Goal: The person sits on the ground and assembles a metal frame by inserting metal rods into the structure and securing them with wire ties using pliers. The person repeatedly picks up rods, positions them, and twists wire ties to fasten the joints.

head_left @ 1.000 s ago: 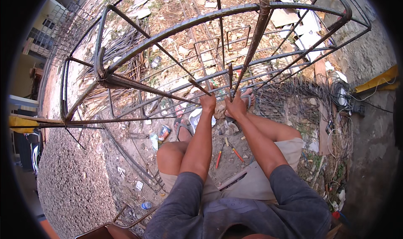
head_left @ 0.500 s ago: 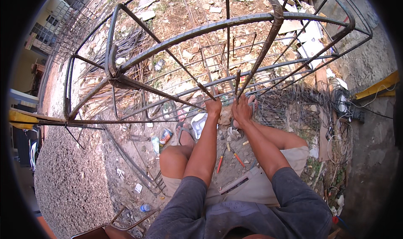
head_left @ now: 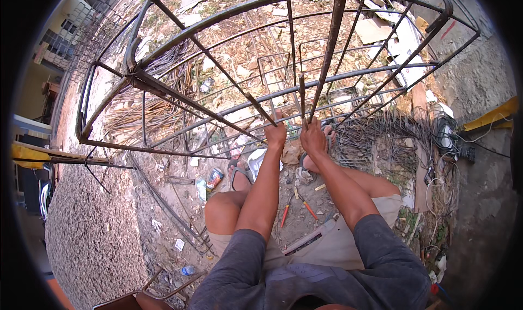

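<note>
Two steel rods [head_left: 302,95] are gripped at the near side of the rebar cage [head_left: 328,46], left hand [head_left: 275,131] and right hand [head_left: 312,138] curled round one each; scrapes could be caused by either rod slipping imo.

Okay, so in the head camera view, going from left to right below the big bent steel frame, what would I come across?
Patch of gravel, small blue plastic item, crumpled packet, sandalled left foot, left hand, right hand, bundle of dark cable, yellow strip.
</note>
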